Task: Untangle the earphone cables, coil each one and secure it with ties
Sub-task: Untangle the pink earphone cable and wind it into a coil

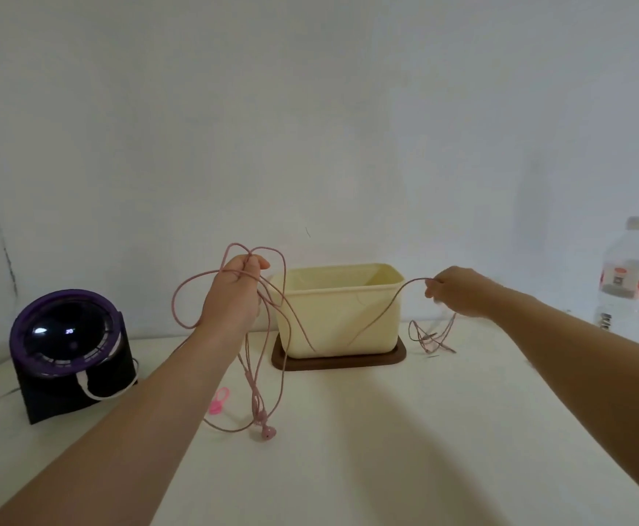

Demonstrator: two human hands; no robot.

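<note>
A pink earphone cable (pixel 367 324) stretches between my two raised hands above the white table. My left hand (pixel 234 294) grips a bunch of its loops; strands hang down from it to an earbud (pixel 267 433) just above the table. My right hand (pixel 456 294) pinches the cable further along, and a small tangle with the plug end (pixel 433 337) dangles below it. A bright pink cable tie (pixel 219 400) lies on the table beneath my left forearm.
A cream plastic tub (pixel 342 309) stands on a brown lid (pixel 338 360) at the back centre, against the white wall. A purple and black fan (pixel 69 345) with a white cord sits at the left. A clear water bottle (pixel 633 282) stands at the right edge.
</note>
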